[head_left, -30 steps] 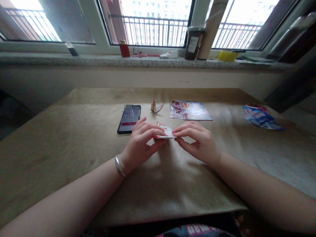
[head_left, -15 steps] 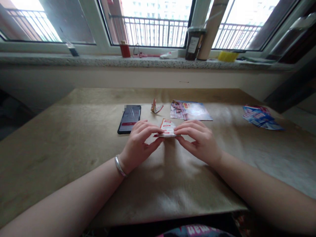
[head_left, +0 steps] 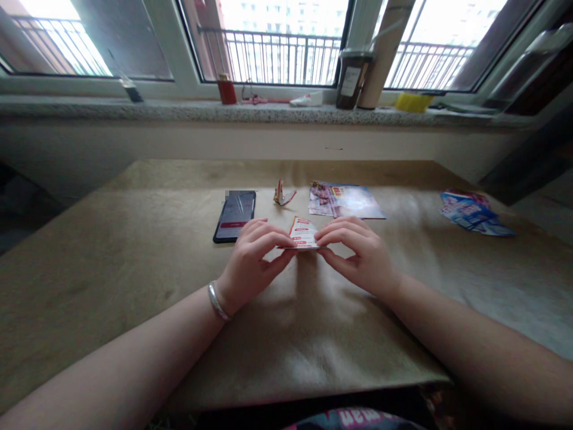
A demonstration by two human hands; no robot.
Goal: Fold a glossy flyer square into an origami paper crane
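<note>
Between my two hands is a folded piece of printed paper (head_left: 305, 234), white with red print and an orange edge. My left hand (head_left: 262, 248) pinches its left end between thumb and fingers. At its right end, the thumb and fingertips of my right hand (head_left: 353, 245) close on it in the same way. The paper's near edge is level, and its far part tapers upward. My fingers hide both ends. A phone (head_left: 233, 218) lies just beyond my left hand, and a small folded paper piece (head_left: 283, 194) stands behind the held paper.
Printed leaflets (head_left: 353, 202) lie beyond my right hand. More blue leaflets (head_left: 475, 214) are fanned out at the far right of the table (head_left: 111, 269). Along the windowsill (head_left: 179, 110) stand a red container (head_left: 227, 89), a dark jar (head_left: 353, 77) and a yellow object (head_left: 412, 102).
My hands stay almost in place. The held paper tilts slightly, its near edge now looking thinner and flatter. Nothing else on the table has moved.
</note>
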